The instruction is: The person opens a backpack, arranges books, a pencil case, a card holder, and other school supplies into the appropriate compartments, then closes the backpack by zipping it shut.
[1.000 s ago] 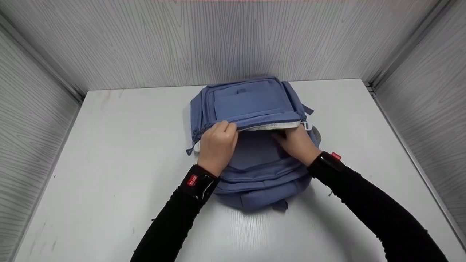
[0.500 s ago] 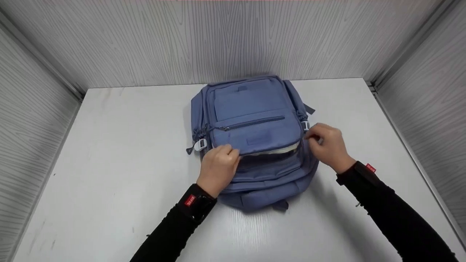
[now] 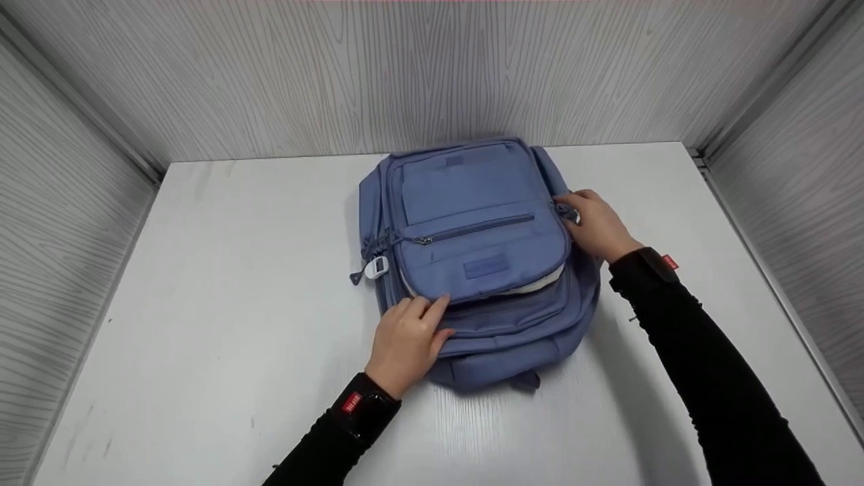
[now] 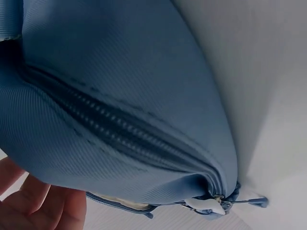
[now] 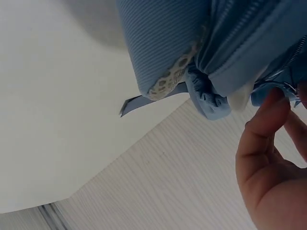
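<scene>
A blue backpack [image 3: 466, 192] lies on the white table, its front flap lowered over a gap that shows pale lining [image 3: 540, 282]. My left hand [image 3: 405, 344] rests at the flap's lower left edge; its index finger touches the edge and the thumb stands apart below. In the left wrist view its fingers [image 4: 45, 206] are beside the fabric, near a zipper [image 4: 115, 124]. On the bag's right side my right hand [image 3: 597, 226] pinches a zipper pull [image 5: 290, 88] between thumb and finger, partly hidden by the fingers.
A white buckle [image 3: 376, 268] hangs at the bag's left side. A short zipper [image 3: 482, 228] crosses the front pocket. Wood-grain panels [image 3: 432, 74] wall the white table [image 3: 256, 270] at the back and both sides.
The flap has come down toward me over the opening. My left hand followed it down and its thumb came away. My right hand left the opening and moved to the zipper at the right side.
</scene>
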Demonstrator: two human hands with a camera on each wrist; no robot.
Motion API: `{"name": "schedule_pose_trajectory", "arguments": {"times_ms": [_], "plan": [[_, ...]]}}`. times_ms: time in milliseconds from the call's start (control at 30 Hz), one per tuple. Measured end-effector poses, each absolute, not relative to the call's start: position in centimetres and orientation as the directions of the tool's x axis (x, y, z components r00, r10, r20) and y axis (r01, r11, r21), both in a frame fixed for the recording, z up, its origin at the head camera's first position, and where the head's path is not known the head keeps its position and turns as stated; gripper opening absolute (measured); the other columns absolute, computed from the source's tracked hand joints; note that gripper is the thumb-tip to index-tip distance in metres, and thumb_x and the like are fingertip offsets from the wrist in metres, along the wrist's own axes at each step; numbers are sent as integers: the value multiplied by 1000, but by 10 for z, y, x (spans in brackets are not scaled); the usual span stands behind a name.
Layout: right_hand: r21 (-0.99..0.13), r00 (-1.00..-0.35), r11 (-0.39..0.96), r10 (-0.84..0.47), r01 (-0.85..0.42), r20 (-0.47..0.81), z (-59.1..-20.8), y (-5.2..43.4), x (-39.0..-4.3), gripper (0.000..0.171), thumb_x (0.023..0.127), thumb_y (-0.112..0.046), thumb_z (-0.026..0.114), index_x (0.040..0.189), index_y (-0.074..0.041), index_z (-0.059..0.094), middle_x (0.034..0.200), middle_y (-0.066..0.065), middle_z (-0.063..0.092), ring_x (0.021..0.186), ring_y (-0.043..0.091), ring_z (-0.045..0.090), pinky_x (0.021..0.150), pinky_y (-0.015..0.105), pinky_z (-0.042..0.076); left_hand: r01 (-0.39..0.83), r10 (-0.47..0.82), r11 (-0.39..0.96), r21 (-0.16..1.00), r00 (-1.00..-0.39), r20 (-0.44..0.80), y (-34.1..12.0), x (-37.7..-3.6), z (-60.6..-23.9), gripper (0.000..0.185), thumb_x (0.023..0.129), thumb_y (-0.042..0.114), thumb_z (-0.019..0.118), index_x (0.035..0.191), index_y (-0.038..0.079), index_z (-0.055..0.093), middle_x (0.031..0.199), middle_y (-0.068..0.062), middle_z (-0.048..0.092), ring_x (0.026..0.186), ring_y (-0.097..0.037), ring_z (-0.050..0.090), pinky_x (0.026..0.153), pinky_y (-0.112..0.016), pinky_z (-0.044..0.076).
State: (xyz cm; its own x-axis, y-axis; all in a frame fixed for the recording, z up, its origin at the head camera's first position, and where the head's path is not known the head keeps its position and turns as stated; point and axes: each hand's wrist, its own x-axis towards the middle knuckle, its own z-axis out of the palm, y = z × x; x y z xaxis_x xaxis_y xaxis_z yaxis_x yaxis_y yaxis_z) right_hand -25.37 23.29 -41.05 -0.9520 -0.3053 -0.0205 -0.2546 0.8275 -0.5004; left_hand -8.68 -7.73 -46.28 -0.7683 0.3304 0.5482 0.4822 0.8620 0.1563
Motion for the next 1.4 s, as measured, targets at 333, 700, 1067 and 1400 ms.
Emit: {"name": "schedule_pose_trajectory", "arguments": {"times_ms": [333, 700, 1067, 1400], "plan": [[-505, -956, 814, -277, -285, 94, -423, 229, -258, 29, 97, -6, 56, 120, 9, 64, 124, 36, 56, 118, 51, 54, 105, 58, 42, 508, 302, 811, 290, -788, 537, -75, -87, -467, 45, 80, 17, 82, 121, 4, 69, 93, -7, 63, 78, -19, 64, 68, -31, 55], [-417, -955, 860, -281, -293, 91, -425, 226, -253, 29, 103, -11, 48, 116, 10, 62, 117, 33, 60, 111, 50, 58, 98, 58, 47, 498, 274, 794, 347, -804, 527, -71, -88, -471, 37, 84, 12, 77, 119, 3, 69, 94, -9, 62, 66, -18, 65, 59, -29, 56], [-291, -920, 883, -304, -370, 246, -418, 231, -213, 13, 96, -5, 54, 94, 4, 64, 90, 23, 62, 84, 41, 63, 73, 53, 51, 489, 252, 806, 333, -793, 555, -70, -89, -479, 33, 85, 12, 76, 117, 4, 70, 93, -9, 62, 62, -18, 65, 55, -31, 55], [-366, -927, 860, -274, -356, 257, -409, 236, -165, 8, 93, -9, 62, 89, -3, 66, 83, 15, 72, 64, 25, 61, 56, 40, 45, 508, 249, 789, 346, -778, 577, -68, -90, -482, 33, 86, 9, 75, 117, 1, 69, 95, -10, 61, 71, -19, 67, 63, -30, 58]]}}
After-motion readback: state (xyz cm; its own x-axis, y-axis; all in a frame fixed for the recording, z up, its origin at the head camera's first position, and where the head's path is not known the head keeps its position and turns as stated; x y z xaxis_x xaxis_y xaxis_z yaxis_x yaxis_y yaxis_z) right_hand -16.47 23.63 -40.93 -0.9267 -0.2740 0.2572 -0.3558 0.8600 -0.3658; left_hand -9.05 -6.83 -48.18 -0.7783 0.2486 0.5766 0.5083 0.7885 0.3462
